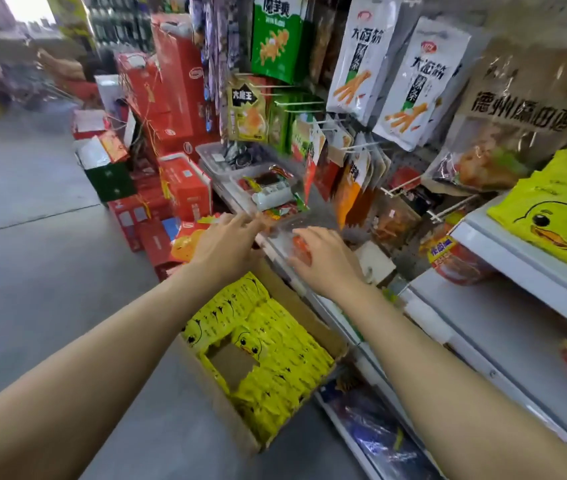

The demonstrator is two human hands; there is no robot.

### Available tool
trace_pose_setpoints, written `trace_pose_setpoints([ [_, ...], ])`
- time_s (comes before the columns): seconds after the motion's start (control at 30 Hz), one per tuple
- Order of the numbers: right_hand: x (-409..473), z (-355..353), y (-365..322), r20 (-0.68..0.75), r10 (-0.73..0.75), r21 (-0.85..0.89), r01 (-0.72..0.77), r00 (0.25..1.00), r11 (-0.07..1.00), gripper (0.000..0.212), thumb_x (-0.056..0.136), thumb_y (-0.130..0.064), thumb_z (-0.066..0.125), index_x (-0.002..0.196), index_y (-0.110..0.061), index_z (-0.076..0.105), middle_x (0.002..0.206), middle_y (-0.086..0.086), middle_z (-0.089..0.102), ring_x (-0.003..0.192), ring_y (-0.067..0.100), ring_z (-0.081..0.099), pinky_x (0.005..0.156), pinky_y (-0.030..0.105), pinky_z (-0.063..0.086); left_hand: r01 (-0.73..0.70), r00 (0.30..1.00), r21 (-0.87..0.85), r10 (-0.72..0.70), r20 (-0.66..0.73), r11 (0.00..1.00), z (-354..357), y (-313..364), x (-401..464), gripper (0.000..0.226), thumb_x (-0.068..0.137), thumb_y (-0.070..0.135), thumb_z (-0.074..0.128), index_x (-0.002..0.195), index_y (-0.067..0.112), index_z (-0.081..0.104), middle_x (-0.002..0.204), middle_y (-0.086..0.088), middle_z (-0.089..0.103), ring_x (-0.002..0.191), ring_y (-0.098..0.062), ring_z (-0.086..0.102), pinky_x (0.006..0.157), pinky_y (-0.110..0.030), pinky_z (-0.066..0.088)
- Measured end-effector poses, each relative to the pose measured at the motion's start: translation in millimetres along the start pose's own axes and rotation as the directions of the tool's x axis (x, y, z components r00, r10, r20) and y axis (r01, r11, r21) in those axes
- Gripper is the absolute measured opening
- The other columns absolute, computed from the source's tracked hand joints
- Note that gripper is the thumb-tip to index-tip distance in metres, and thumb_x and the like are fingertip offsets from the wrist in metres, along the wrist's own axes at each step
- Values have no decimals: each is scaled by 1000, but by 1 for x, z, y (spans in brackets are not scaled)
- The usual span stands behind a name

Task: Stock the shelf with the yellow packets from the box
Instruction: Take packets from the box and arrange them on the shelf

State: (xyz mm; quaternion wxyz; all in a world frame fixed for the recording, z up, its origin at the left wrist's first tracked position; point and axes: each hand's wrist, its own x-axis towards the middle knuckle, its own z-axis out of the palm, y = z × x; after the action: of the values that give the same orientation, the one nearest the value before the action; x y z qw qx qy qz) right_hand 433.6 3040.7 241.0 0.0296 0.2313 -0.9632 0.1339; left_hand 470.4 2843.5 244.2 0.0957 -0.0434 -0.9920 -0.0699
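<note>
At my far left the grey floor (33,209) runs smooth and matte, and on it stand glossy red cardboard gift boxes (185,188), squared and stacked unevenly. My left hand (226,242) reaches forward with its fingers stretched nearly straight, tips at the edge of a clear plastic tray (275,199) on the low shelf; I cannot tell whether it grips anything. Below both forearms sits the brown corrugated box (313,323), its flaps open, long axis running from near me up toward the shelf. Inside, the yellow packets (275,358) are crinkly, shiny film printed with a duck face, packed on edge in rows that follow the box's length; a bare patch of cardboard shows among them. My right hand (323,261) lies palm down with fingers loosely bent over something small and orange-red on the tray's rim; blur hides whether I hold it. Above hang slick white pouches (365,60) on pegs. At the far right, a larger yellow duck bag (559,209) lies flat on the white metal shelf (517,258).
</note>
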Motion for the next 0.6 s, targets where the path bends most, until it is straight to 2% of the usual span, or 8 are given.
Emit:
trace_pose_setpoints([
  [0.1,32,42,11,72,24,29,-26,997,999,58,90,-50,58,139,-20,50,141,3,52,132,26,44,110,39,36,14,994,-29,-11,105,999,39,-26,18,43,90,38,59,128,20,53,128,-7,55,117,-31,48,86,-42,48],
  [0.2,56,94,30,175,60,65,-72,983,995,58,87,-49,61,136,-21,53,137,4,55,129,28,46,107,42,38,48,973,-38,-39,226,998,89,-48,31,50,89,45,62,130,19,51,130,-7,52,119,-31,48,86,-42,49],
  [0.33,67,176,49,369,69,110,-117,927,987,59,89,-46,64,139,-19,50,140,8,51,134,30,42,110,42,35,136,898,-74,-91,431,988,161,-73,40,57,87,50,64,136,25,48,129,-8,52,124,-31,46,95,-47,46],
  [0.43,65,234,62,538,74,139,-175,840,975,59,88,-43,67,139,-16,51,140,10,51,133,31,43,109,39,36,201,768,-122,-79,636,972,215,-87,36,59,84,48,68,136,26,50,124,-9,57,119,-32,52,94,-42,46],
  [0.6,61,313,81,708,79,139,-249,701,959,59,86,-47,67,137,-22,53,138,10,55,130,31,49,103,42,44,290,448,-126,-18,894,949,288,-105,14,60,80,45,74,132,20,56,124,-6,63,118,-28,56,93,-34,44],
])
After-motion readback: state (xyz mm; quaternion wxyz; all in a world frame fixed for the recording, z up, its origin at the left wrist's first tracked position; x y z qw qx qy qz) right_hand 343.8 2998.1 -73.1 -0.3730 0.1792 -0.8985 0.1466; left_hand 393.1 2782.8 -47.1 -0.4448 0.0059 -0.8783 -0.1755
